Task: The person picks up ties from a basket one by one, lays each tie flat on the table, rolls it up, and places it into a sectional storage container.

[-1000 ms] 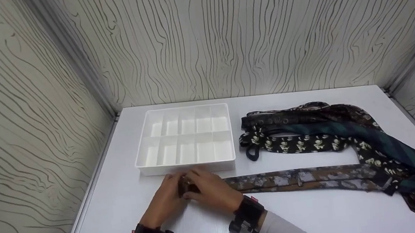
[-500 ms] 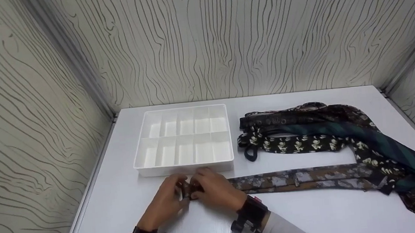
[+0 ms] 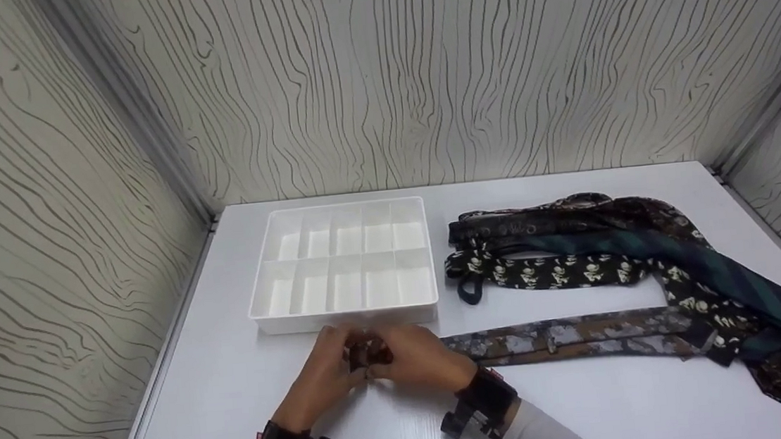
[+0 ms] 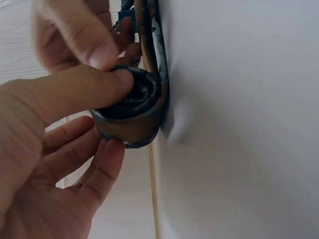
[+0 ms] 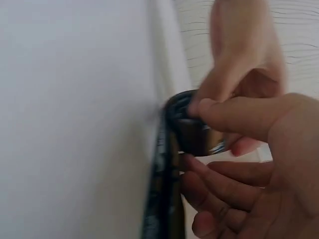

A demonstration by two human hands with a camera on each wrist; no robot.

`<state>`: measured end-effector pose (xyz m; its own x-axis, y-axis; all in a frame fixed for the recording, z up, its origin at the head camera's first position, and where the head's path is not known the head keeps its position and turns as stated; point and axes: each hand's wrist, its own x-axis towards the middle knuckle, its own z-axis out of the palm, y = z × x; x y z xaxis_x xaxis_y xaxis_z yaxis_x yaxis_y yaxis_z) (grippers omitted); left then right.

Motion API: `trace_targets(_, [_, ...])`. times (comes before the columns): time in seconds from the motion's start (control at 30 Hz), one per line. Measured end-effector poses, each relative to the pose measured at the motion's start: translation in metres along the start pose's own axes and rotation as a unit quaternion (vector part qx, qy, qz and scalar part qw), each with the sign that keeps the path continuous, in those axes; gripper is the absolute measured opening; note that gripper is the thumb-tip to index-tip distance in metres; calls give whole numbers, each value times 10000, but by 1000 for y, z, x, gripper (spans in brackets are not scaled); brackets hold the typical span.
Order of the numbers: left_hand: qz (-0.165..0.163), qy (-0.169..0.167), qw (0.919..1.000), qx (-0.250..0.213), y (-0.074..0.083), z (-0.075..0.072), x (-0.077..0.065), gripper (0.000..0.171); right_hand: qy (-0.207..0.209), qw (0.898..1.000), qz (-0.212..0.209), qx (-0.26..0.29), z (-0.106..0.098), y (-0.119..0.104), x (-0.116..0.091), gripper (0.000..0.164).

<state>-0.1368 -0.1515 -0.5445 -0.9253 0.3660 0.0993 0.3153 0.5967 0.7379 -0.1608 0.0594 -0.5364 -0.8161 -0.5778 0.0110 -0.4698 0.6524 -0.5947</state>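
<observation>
A brown and grey patterned necktie [image 3: 514, 341] lies lengthwise on the white table, its left end wound into a roll [image 4: 130, 124]. My left hand [image 3: 323, 377] pinches this roll, thumb on the coil's upper edge and fingertips against its outer side. From the other side my right hand [image 3: 422, 359] holds the roll, the thumb [image 5: 234, 113] at the coil and the fingers beneath. Both thumbs sit close together. In the head view the hands cover much of the roll. The flat part of the tie trails off to the right from under my right hand.
Just behind the hands stands a white divided box [image 3: 346, 318] with several bare compartments. To the right lie more neckties: a black one with pale skull-like figures [image 3: 558, 273], a dark green striped one [image 3: 720, 268] and a dark patterned one [image 3: 518, 224]. They overlap the flat tie's far end.
Both hands have shifted slightly right along the tie, and the roll with them. The fingers have changed their hold on it. The box and the other ties stay put.
</observation>
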Motion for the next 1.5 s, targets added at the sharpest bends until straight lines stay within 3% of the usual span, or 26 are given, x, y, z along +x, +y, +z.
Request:
trace_targets(0.1, [120,-30,9999,38,0,4,2,50,182,9998,64,-102,-2,2,-1,60])
trace_targets(0.27, [411,10,9980,475,-1,10,1,42,398,9971,-88,-637,0,9,-5,40])
trace_targets(0.33, [387,5,9969,687,-1,9,-1,41,366,9966,-121,-727,1,11,-7,37])
trace_targets(0.5, [323,-165,9953,899,5,3,-2,45,299,9981,-104,-537,4,13,-12,47])
trace_targets(0.7, [189,-369,9974,593,11,1,0,37,398,9977,-173,-513,7,16,-15,37])
trace_targets(0.87, [509,-305,9954,750,13,4,2,26,392,9978,-203,-495,5,14,-19,44])
trace_targets(1.07, [517,-397,9952,723,12,6,2,36,482,9979,-96,-424,6,14,-23,42])
trace_targets(1.3, [515,-528,9950,672,11,5,0,37,299,9988,-58,-389,4,13,-27,49])
trace_targets(1.5, [528,-593,9968,83,12,11,2,40,497,9980,36,-386,5,17,-33,42])
